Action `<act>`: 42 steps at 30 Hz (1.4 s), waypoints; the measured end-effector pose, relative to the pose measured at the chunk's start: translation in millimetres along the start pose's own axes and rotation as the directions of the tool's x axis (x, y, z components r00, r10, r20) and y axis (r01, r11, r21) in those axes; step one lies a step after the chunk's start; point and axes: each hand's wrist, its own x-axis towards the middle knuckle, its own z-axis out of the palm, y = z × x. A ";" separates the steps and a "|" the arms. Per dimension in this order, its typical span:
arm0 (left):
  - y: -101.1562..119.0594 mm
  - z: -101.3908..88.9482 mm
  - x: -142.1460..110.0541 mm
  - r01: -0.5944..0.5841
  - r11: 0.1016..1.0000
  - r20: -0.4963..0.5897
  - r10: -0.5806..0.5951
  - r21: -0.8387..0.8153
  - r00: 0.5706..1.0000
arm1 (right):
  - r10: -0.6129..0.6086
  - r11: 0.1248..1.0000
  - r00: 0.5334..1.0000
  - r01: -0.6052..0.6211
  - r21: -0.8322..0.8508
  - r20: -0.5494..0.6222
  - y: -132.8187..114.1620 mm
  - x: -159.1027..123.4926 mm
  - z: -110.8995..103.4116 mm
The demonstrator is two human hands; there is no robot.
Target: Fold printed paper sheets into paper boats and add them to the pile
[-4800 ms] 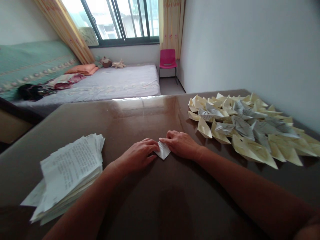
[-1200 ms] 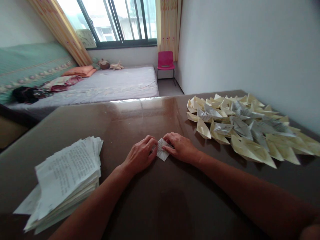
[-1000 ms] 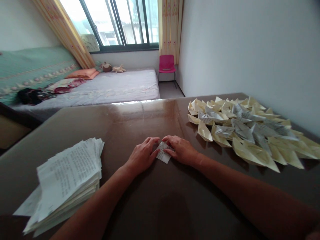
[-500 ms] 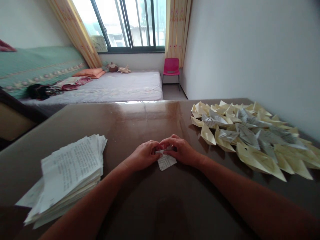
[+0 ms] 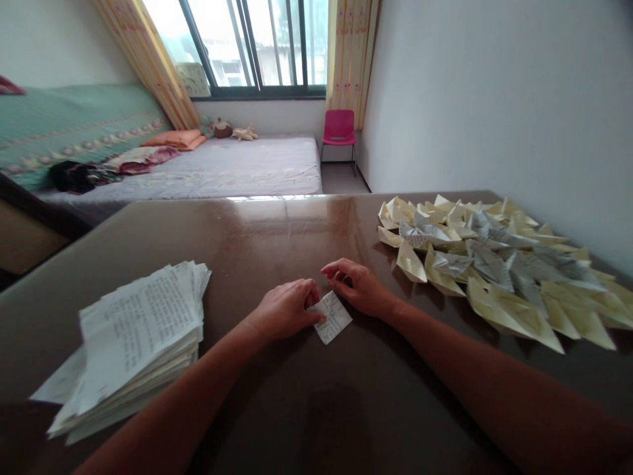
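Observation:
A small folded paper square [image 5: 334,316], white with printed lines and crossing creases, lies turned like a diamond on the brown table. My left hand [image 5: 289,307] grips its left corner, thumb on top and fingers behind. Just beyond the square's upper right edge, my right hand [image 5: 357,285] is raised with its fingers curved and a gap between thumb and index finger. It appears to hold nothing, and whether it brushes the paper's edge I cannot tell.
A stack of printed sheets [image 5: 138,336] rests at the table's left. Many folded paper boats [image 5: 475,254], cream and grey-white, crowd the right side by the wall. Past the table [image 5: 237,244] stand a bed [image 5: 262,161] and a pink chair [image 5: 339,128].
My right hand has come off the paper and moved slightly up and away. The folded square now shows whole, where both hands covered its upper part before. My left hand keeps its hold.

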 end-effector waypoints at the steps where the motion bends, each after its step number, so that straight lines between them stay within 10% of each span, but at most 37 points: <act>1: 0.5 0.0 -0.5 -0.010 1.000 -0.001 0.010 0.008 1.000 | 0.002 1.000 1.000 -0.002 0.000 0.000 -0.2 0.0 -0.1; 26: 4.7 -2.8 -0.3 -0.021 0.983 0.122 0.044 -0.184 0.992 | 0.051 0.993 0.997 -0.045 0.109 -0.055 4.4 2.2 0.2; 37: -4.5 0.2 12.5 0.015 0.541 -0.057 -0.116 -0.841 0.992 | 0.119 0.956 0.993 -0.117 0.270 0.009 -2.3 2.3 -5.2; 42: -4.4 5.5 11.9 -0.149 0.804 -0.388 -0.108 -0.575 0.915 | -0.044 0.998 0.991 0.039 -0.041 -0.129 -0.6 -0.5 -3.9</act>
